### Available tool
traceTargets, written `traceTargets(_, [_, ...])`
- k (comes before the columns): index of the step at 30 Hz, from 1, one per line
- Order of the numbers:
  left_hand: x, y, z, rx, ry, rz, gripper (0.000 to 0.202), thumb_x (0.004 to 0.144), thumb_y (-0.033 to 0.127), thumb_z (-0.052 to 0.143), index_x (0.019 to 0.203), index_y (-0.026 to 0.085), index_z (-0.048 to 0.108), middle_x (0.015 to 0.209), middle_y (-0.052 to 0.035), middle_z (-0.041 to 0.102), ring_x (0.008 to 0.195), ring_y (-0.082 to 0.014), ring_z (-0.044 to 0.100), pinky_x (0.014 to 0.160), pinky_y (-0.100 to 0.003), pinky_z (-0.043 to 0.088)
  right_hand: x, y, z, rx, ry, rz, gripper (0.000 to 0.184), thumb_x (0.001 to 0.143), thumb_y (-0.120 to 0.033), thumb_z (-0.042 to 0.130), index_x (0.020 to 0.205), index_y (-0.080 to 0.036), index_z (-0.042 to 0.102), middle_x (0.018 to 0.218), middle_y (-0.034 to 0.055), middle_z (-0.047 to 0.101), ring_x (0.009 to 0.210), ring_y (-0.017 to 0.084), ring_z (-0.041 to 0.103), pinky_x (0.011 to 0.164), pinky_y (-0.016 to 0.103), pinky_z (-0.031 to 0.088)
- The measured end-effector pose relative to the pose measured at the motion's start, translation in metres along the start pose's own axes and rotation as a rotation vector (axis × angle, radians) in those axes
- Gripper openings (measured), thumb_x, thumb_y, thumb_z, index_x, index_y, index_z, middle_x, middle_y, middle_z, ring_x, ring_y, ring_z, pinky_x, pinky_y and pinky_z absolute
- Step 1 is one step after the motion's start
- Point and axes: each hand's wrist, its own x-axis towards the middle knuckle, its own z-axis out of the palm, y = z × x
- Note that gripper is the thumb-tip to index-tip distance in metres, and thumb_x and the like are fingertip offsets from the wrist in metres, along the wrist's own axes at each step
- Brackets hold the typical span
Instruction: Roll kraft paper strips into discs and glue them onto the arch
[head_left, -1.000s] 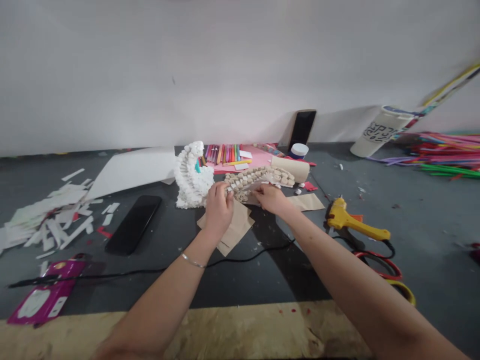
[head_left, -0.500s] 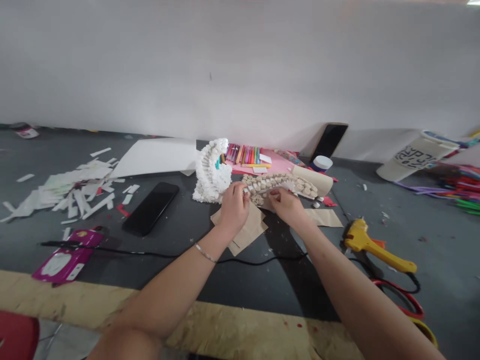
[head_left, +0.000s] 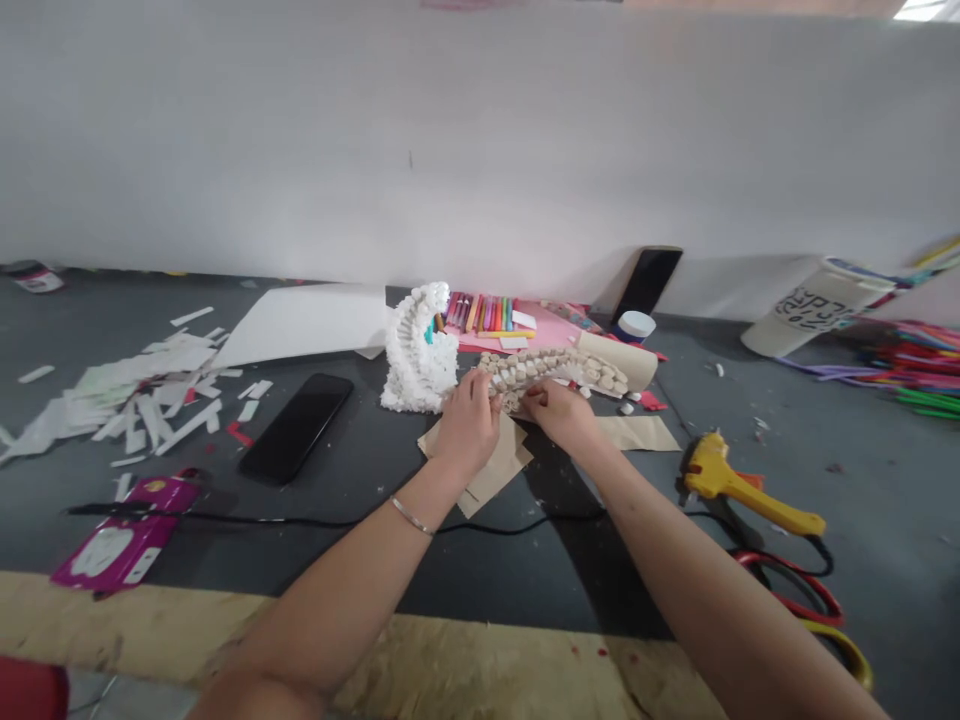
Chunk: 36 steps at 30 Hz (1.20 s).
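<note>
A beige craft piece (head_left: 559,366), built of rows of small rolled or twisted bits, lies before me with pale pieces among them. My left hand (head_left: 470,420) has its curled fingers on the left end of it. At its lower edge, the fingers of my right hand (head_left: 561,412) are pinched together; what is between them is hidden. A curved, bumpy white craft piece (head_left: 424,365) stands just left of my left hand. Brown paper pieces (head_left: 499,468) lie under and beside my left hand, and a brown paper strip (head_left: 641,434) is right of my right hand.
At right lie a yellow glue gun (head_left: 742,490), scissors with red and yellow handles (head_left: 802,595) and a tumbler (head_left: 817,305). A black phone (head_left: 296,428), white paper strips (head_left: 150,390) and a purple packet (head_left: 127,535) are left. Markers (head_left: 487,313) sit behind. A black cord (head_left: 300,520) crosses the front.
My right hand has shifted slightly left along the beige piece's lower edge, nearer my left hand. My left hand stays at the left end. The view has tilted a little.
</note>
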Motion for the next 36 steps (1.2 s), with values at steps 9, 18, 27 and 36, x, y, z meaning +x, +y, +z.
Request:
traceTargets(9, [0.002,0.001,-0.002,0.038,-0.022,-0.005,0.032,0.098,0.032,0.037,0.125,0.016,0.043,0.13,-0.0176,0.053,0.124,-0.0294,0.051,0.098,-0.048,0.045,0.001,-0.001,0.001,0.037,0.028,-0.051,0.02,0.087,-0.03,0.055,0.102,-0.022,0.067,0.094,0.0031,0.074,0.088,0.018,0.067,0.074,0.026,0.046])
traceTargets(18, [0.003,0.001,-0.001,0.016,0.017,0.012,0.032,0.098,0.032,0.035,0.124,0.016,0.045,0.128,-0.0182,0.055,0.123,-0.0278,0.052,0.098,-0.047,0.046,0.0,-0.003,0.001,0.02,0.047,-0.066,0.023,0.088,-0.03,0.053,0.105,-0.023,0.068,0.101,0.0051,0.074,0.092,0.022,0.068,0.077,0.03,0.048])
traceTargets(27, [0.002,0.008,-0.007,0.274,-0.027,-0.014,0.032,0.099,0.032,0.034,0.123,0.017,0.049,0.123,-0.0138,0.062,0.117,-0.0275,0.057,0.114,-0.059,0.019,-0.007,-0.001,-0.007,-0.024,0.035,-0.129,0.026,0.089,-0.025,0.051,0.108,-0.021,0.068,0.101,0.0056,0.075,0.091,0.022,0.069,0.078,0.029,0.049])
traceTargets(36, [0.002,0.008,-0.007,0.269,-0.034,-0.018,0.032,0.099,0.032,0.033,0.123,0.016,0.048,0.122,-0.013,0.062,0.117,-0.0264,0.056,0.115,-0.058,0.019,-0.009,-0.007,-0.01,-0.074,0.026,-0.158,0.028,0.088,-0.021,0.051,0.111,-0.02,0.068,0.098,0.0066,0.075,0.089,0.023,0.069,0.076,0.029,0.049])
